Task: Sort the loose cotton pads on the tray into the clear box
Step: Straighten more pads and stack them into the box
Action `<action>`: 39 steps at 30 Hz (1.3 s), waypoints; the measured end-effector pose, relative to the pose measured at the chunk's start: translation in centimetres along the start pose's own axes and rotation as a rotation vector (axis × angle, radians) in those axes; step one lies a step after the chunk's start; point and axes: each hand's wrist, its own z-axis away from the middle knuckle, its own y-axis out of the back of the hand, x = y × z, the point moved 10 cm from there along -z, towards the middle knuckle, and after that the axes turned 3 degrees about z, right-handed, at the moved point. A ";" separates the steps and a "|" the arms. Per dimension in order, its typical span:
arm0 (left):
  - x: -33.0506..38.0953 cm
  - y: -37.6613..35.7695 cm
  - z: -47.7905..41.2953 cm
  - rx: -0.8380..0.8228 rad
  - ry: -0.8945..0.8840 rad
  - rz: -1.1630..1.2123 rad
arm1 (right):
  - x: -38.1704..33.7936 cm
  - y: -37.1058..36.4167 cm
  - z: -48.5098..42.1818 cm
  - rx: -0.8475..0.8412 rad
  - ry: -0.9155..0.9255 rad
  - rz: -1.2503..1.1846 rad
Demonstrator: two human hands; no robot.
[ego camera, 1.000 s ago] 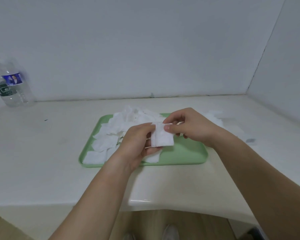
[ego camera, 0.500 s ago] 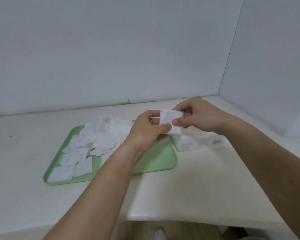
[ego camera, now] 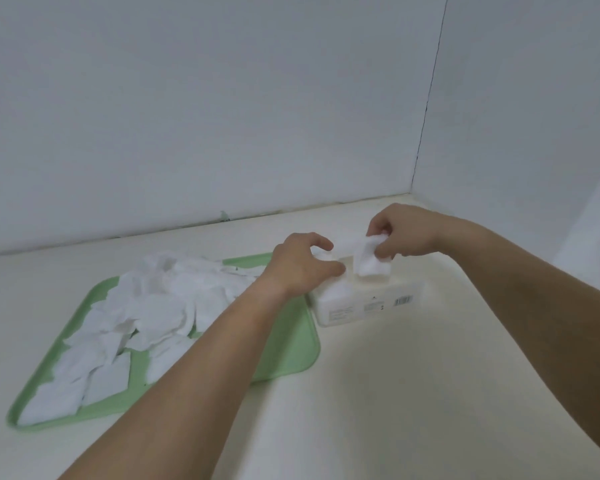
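Note:
A heap of loose white cotton pads covers the left and middle of the green tray. The clear box, with a label and barcode on its side, stands on the counter just right of the tray. My right hand pinches a small stack of cotton pads upright over the box's open top. Thumb and fingers of my left hand curl around the box's left end. White pads show inside the box; how full it is stays hidden.
The pale counter meets white walls behind and to the right, forming a corner just beyond the box. My forearms cross the tray's right half and the counter in front.
The stack of pads has travelled right from above the tray to over the clear box. My left hand has let go of the stack and now holds the box. The view has swung right.

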 end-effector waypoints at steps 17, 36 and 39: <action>-2.3 -1.5 -0.7 -0.110 -0.070 -0.089 | -1.6 -1.9 -3.0 0.190 -0.022 0.311; -1.4 0.4 0.7 -0.001 -0.096 0.077 | -3.0 -1.0 -1.0 0.207 -0.057 0.342; -1.9 3.5 1.8 0.138 -0.103 0.216 | -5.1 -0.1 0.1 0.243 -0.018 0.307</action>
